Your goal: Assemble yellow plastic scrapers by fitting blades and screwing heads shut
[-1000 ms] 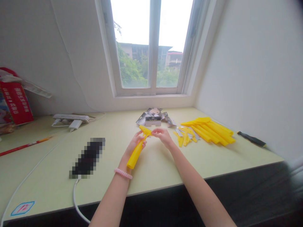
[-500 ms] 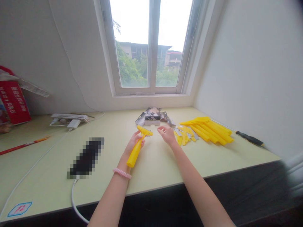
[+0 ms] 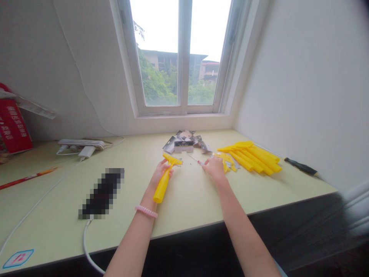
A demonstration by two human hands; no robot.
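On pale desk point(image 3: 187, 207) below window point(image 3: 183, 77): left hand point(image 3: 158, 175) grips scraper point(image 3: 162, 186), head away, long axis leaning right; right hand point(image 3: 215, 168) touches screwdriver point(image 3: 200, 163), tip far-left, grip unclear.

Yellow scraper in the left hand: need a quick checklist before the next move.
1. Yellow scraper held in left hand: ok.
2. Thin screwdriver at right hand fingertips: ok.
3. Right grip firm: cannot tell, the hand hides part of the handle.
4. Screwdriver tip touching scraper head: not ok, they are apart.
5. Fasteners seated in scraper head: cannot tell, too small.
6. Right hand clear of loose yellow pieces: cannot tell, it overlaps them in this view.
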